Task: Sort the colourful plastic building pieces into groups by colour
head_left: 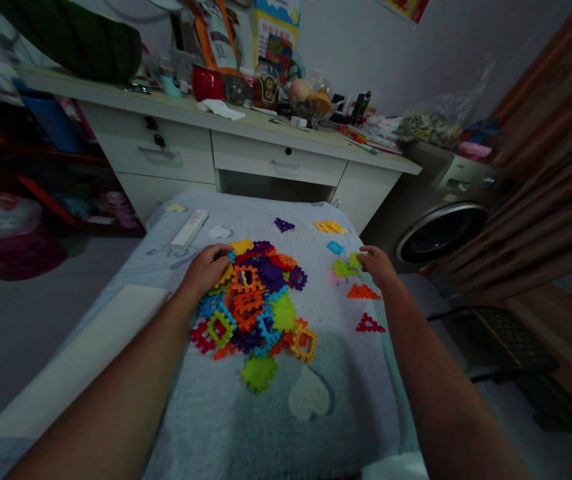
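Observation:
A heap of colourful toothed plastic interlocking tiles lies in the middle of the cloth-covered table. At its upper left edge rests my left hand, fingers bent and close together beside yellow and blue tiles; what they grip, if anything, is hidden. On the right side, my right hand pinches a green tile, next to another green tile. Sorted around it lie a blue tile, yellow tiles, an orange triangle, a red triangle and a purple triangle.
A white box-like strip lies at the table's far left, and a long white board along its left edge. Behind stands a white cabinet with a cluttered top. A washing machine and a chair are at right.

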### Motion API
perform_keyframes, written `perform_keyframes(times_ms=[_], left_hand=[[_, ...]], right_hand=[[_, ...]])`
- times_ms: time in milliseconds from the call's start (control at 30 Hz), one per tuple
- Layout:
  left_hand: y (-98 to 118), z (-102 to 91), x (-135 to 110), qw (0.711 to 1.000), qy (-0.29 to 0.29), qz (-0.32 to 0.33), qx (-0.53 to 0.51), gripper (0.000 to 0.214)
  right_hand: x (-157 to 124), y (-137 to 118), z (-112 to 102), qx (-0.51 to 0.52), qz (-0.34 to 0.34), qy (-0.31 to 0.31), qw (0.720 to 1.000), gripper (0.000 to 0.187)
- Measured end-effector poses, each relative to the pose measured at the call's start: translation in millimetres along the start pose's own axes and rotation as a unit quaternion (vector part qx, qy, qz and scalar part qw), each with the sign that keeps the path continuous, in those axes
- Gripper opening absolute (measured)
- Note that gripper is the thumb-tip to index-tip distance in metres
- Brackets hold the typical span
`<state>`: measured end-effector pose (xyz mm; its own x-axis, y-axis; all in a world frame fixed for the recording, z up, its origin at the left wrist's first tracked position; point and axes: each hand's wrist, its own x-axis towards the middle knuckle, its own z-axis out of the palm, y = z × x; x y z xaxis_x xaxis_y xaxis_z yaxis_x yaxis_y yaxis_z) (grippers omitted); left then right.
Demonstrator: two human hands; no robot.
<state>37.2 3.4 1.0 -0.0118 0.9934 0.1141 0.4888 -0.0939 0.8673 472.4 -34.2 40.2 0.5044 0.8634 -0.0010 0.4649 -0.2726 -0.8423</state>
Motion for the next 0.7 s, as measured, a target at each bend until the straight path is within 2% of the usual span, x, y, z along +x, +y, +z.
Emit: perform_keyframes(times_ms=[100, 233, 367, 500, 633, 700], left_hand=[[-0.4, -0.2, 0.5, 1.0, 0.0, 0.008, 0.005, 0.047], [-0.8, -0.1, 0.4, 1.0, -0.006, 0.005, -0.002, 0.047], [-3.8, 0.6, 1.5, 1.0, -0.005, 0.009, 0.002, 0.047], [-5.1, 1.4, 2.5, 1.0, -0.001, 0.012, -0.001, 0.046], [-3.4, 1.0, 1.7, 1.0, -0.003, 0.009, -0.001, 0.046], [-2.8, 0.7, 1.4, 1.0, -0.008, 0.004, -0.001, 0.048]], right_hand=[[8.6, 7.2, 2.7, -0.064, 0.002, 0.003, 0.998, 0.029], [14.4, 15.5, 3.9, -0.192, -0.045, 0.011, 0.98, 0.028], [12.5, 17.4, 6.7, -0.275, -0.073, -0.022, 0.958, 0.033], [11.4, 14.9, 7.1, -0.301, -0.108, -0.067, 0.945, 0.033], [14.7, 12.4, 2.9, -0.296, -0.108, -0.076, 0.946, 0.035], [16.9, 9.9, 2.1, -0.286, -0.111, -0.074, 0.949, 0.03]])
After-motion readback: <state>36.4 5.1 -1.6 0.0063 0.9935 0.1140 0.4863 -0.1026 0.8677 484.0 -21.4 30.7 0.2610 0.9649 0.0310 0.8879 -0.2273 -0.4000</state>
